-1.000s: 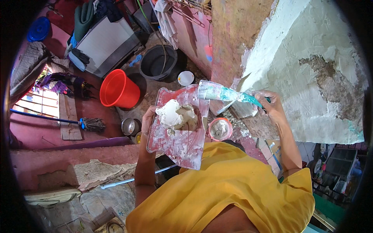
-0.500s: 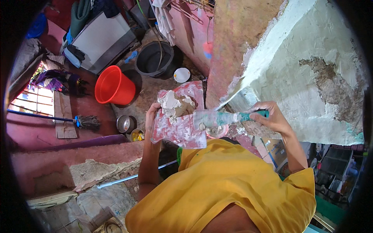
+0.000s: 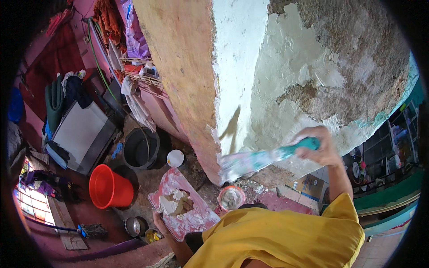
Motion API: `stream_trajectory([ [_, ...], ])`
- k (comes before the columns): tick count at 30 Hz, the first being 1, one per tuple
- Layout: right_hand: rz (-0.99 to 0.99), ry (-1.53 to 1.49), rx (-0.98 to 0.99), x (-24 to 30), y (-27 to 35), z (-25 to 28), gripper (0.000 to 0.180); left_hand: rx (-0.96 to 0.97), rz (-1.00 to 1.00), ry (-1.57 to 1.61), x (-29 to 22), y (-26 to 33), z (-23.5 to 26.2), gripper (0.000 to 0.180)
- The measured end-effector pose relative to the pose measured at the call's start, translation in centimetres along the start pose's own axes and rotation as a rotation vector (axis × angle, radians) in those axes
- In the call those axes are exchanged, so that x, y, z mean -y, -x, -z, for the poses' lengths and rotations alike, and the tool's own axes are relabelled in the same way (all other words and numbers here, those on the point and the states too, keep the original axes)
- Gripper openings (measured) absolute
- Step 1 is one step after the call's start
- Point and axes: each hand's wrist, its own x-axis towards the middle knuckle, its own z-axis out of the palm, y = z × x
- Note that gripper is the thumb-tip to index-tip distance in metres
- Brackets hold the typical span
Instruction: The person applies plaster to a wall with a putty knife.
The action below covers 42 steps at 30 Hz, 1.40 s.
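Note:
In my right hand (image 3: 319,146) is a putty knife (image 3: 252,163) with a teal handle, my fingers wrapped round it. Its plaster-smeared blade points left at the lower corner of the partly plastered wall (image 3: 277,107); motion blurs it, and I cannot tell whether it touches. Lower left, my left hand (image 3: 161,223) grips the edge of a reddish, plaster-streaked board (image 3: 199,219), its fingers partly hidden under it. A lump of off-white plaster (image 3: 172,204) lies on that board. Wet-looking plaster coats the wall's corner and middle, with rough bare patches to the right.
A small pail of plaster (image 3: 231,198) stands below the wall corner. Toward the left are a red bucket (image 3: 111,186), a black tub (image 3: 142,149) with a hose, a white bowl (image 3: 175,158), metal bowls (image 3: 132,226) and a broom (image 3: 91,230). Shelving (image 3: 380,154) fills the far right.
The putty knife has left the board and risen to the wall's lower corner. My left hand and the board are lower and further left in view. The view has tilted up toward the wall.

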Motion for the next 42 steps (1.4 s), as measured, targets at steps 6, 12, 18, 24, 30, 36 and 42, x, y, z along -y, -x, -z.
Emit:
stream_trajectory([
  [6, -0.068, 0.098, -0.396, 3.0, 2.6, 5.7, 0.027, -0.151, 0.182, 0.194, 3.5, 0.2, 0.7, 0.025],
  [12, -0.084, 0.457, -0.293, 5.0, 1.4, 6.0, 0.025, -0.069, 0.168, 0.203, 3.0, -0.1, -0.7, 0.027],
  [18, 0.06, 0.756, -0.592, 8.5, -2.9, 7.8, 0.016, -0.056, 0.079, 0.091, 3.3, -0.6, -0.9, 0.02],
  [24, 0.059, 1.053, -0.454, 12.1, -9.6, 10.6, 0.031, -0.024, 0.142, 0.17, 2.9, -0.6, -1.5, 0.017],
  [30, -0.031, 1.122, -0.483, 16.5, -14.0, 9.7, 0.032, 0.001, 0.202, 0.25, 4.0, -0.9, -0.1, 0.026],
  [36, 0.074, 1.052, -0.351, 17.6, -16.1, 9.6, 0.035, -0.026, 0.065, 0.091, 3.2, -0.3, -0.9, 0.017],
  [42, -0.045, 1.081, -0.298, 17.4, -18.7, 9.2, 0.033, -0.14, 0.173, 0.164, 3.2, -0.2, -0.4, 0.016],
])
